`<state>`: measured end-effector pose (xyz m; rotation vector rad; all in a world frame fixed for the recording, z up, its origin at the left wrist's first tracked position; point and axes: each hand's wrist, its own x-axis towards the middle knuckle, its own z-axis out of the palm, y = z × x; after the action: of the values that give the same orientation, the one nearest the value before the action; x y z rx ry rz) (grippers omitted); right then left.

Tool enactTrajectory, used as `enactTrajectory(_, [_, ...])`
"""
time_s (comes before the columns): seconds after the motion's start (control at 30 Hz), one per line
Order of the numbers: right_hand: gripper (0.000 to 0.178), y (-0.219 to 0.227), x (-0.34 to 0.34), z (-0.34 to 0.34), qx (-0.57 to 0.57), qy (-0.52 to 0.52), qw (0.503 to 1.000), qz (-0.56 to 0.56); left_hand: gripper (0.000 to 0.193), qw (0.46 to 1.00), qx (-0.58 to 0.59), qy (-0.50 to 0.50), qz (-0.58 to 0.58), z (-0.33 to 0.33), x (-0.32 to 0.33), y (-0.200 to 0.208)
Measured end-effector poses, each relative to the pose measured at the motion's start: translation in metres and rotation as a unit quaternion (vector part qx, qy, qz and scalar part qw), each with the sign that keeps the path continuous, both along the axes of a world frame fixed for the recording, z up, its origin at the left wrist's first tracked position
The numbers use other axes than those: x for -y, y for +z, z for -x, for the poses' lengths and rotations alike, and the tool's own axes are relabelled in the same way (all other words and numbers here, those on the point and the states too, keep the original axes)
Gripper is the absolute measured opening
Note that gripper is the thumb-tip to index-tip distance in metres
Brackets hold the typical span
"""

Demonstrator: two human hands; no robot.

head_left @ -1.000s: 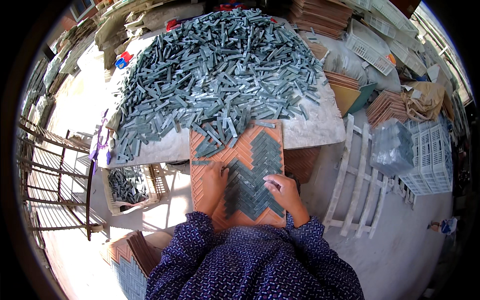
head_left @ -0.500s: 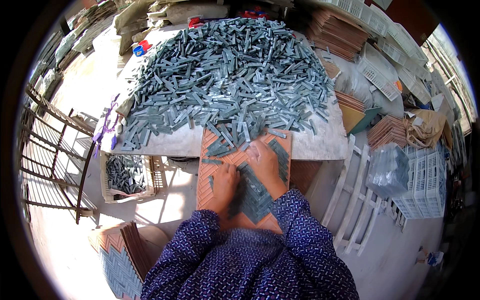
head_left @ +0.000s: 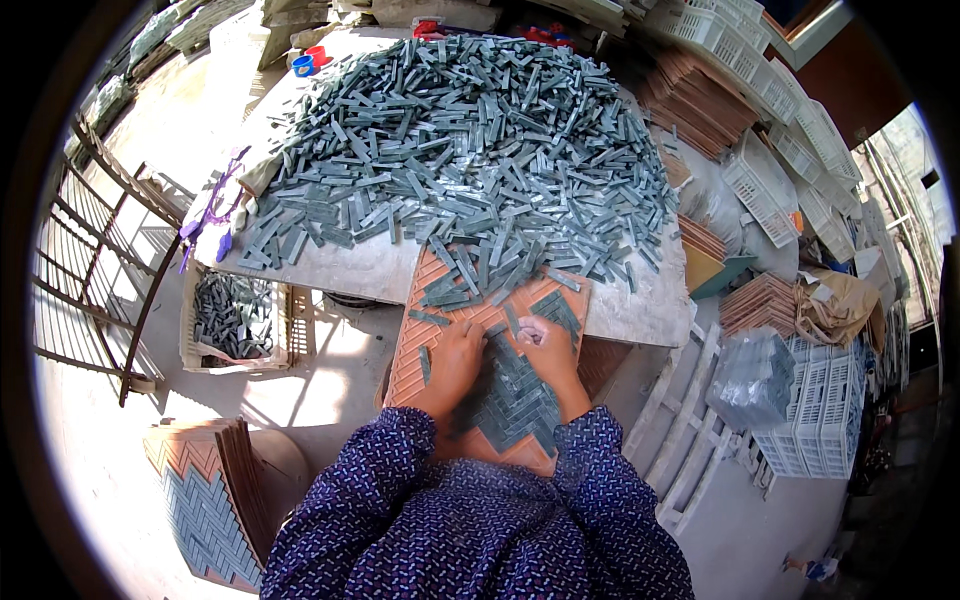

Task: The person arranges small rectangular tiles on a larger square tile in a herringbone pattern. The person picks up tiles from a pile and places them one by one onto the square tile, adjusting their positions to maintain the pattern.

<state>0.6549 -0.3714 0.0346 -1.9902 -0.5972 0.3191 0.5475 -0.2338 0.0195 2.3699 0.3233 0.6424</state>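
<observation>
An orange herringbone tray [head_left: 398, 372] lies against the front edge of the table, partly filled with grey-green stone strips [head_left: 515, 393] set in a zigzag. My left hand [head_left: 455, 362] is closed over the tray's middle, fingers curled down; a strip end shows by its fingertips, but what they hold is hidden. Just right of it, my right hand [head_left: 550, 355] pinches near a single upright stone strip [head_left: 512, 320] at its fingertips. Several loose strips lie across the tray's far end, and a shadow darkens the part beside my left hand.
A large heap of stone strips [head_left: 470, 140] covers the table [head_left: 640, 318]. Lower left are a crate of strips [head_left: 235, 320] and stacked filled trays [head_left: 205, 500]. A metal rack [head_left: 100, 270] stands at left; white crates [head_left: 815, 410] and a slatted pallet [head_left: 680, 420] at right.
My right hand has drawn slightly back from the loose strips at the tray's far end, and a strip now shows at its fingertips. The left hand stays over the tray; the view has tilted.
</observation>
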Motion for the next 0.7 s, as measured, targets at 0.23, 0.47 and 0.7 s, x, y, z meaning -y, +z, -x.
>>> enactTrajectory(0.23, [0.026,0.024,0.001,0.002,0.08,0.066,0.983,0.15,0.011,0.999,0.024,0.002,0.036,0.008,-0.007,0.0])
enactTrajectory(0.47, [0.026,0.039,-0.017,0.0,0.184,0.086,0.965,0.165,0.006,0.993,0.014,0.021,0.112,0.013,-0.02,0.008])
enactTrajectory(0.7, [0.028,0.024,-0.023,-0.005,0.151,0.092,0.971,0.159,0.008,0.993,0.032,0.0,0.112,0.021,-0.025,0.017])
